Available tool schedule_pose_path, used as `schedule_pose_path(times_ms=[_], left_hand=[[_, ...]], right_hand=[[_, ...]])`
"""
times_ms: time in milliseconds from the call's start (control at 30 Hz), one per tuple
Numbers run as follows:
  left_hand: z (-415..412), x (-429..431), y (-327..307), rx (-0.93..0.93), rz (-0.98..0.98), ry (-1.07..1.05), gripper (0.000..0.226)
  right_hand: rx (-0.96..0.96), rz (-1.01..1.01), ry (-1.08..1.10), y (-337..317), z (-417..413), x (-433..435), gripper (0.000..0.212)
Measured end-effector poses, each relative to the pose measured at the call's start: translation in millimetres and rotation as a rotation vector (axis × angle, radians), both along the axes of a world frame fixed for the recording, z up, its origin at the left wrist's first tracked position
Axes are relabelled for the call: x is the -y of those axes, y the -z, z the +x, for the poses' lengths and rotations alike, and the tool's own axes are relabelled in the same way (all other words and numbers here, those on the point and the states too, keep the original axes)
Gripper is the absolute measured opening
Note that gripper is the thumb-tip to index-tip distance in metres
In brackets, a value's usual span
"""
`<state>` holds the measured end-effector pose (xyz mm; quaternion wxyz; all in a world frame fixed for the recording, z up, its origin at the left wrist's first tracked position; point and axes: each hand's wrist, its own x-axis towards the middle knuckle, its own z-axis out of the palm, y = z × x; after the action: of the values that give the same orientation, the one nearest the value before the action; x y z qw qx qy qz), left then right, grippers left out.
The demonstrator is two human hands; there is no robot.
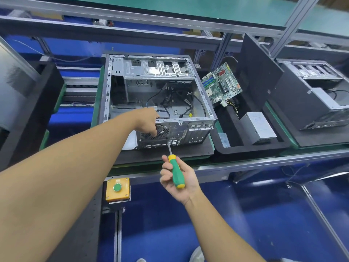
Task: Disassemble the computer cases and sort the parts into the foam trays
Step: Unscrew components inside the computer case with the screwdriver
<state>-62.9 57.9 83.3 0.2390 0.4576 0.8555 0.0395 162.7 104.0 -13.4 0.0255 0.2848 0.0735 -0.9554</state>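
The right hand (189, 179) has its fingers curled around a green screwdriver (176, 172). Its tip touches the back of the computer case (156, 72). The left hand (148, 121) grips the back wall by the fan (163, 130).

1. A yellow control box (117, 193) with a round green push-button (117, 187) sits at the near edge of the line.
2. Aluminium frame rails (151, 23) cross the far side beneath a green-topped upper shelf (207, 6).
3. A glossy blue floor (264, 214) spreads below, with a pale shoe tip (197, 254) at the bottom edge.
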Motion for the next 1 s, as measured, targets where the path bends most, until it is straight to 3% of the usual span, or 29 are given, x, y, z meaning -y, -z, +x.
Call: schedule_pose_path(times_ms=[100,167,300,333,367,400,433,533,600,667,733,767,800,900,933,967,1000], left_hand=[[0,-1,0,-0.003,-0.011,0.012,0.028],[0,-1,-1,-0.008,-0.018,0.012,0.03],[1,-1,-2,-0.005,-0.02,0.008,0.032],[2,-1,-2,-0.006,-0.017,0.006,0.033],[2,-1,-2,-0.011,-0.014,0.008,0.033],[3,-1,-3,-0.015,-0.014,0.01,0.033],[3,-1,-2,-0.016,-0.015,0.009,0.034],[2,-1,-2,-0.018,-0.008,0.01,0.037],[1,-1,-2,-0.022,-0.013,0.016,0.035],[1,-1,-1,-0.021,-0.02,0.02,0.035],[1,-2,0,-0.02,-0.019,0.02,0.034],[0,-2,0,-0.017,-0.02,0.018,0.033],[0,-2,0,-0.014,-0.021,0.014,0.032],[0,-1,0,-0.009,-0.019,0.003,0.032],[0,-1,0,-0.004,-0.017,-0.001,0.032],[1,-1,0,-0.003,-0.017,-0.004,0.033],[1,-1,-1,-0.003,-0.019,-0.005,0.034]], right_hand=[[0.025,0.086,-0.052,0,1,5,0.031],[0.16,0.389,-0.104,-3,-3,6,0.023],[0.755,1.922,-0.629,-7,-5,5,0.021],[0.847,2.14,-0.728,-8,-4,7,0.023],[0.87,2.219,-0.721,-9,-4,9,0.025],[0.829,2.141,-0.676,-7,-5,10,0.027],[0.739,1.883,-0.564,-6,-7,6,0.029],[0.375,0.679,-0.299,-11,-7,-7,0.041],[0.155,0.35,-0.209,-9,-1,-13,0.039],[0.066,0.259,-0.124,-3,4,-13,0.027],[0.126,0.351,-0.094,-2,5,-9,0.026],[0.201,0.518,-0.121,-1,5,-6,0.029],[0.297,0.779,-0.182,-3,5,-2,0.03],[0.699,1.838,-0.546,-6,2,11,0.03],[0.806,2.09,-0.664,-7,1,15,0.029],[0.849,2.204,-0.681,-8,1,18,0.027],[0.833,2.178,-0.667,-8,1,18,0.027]])
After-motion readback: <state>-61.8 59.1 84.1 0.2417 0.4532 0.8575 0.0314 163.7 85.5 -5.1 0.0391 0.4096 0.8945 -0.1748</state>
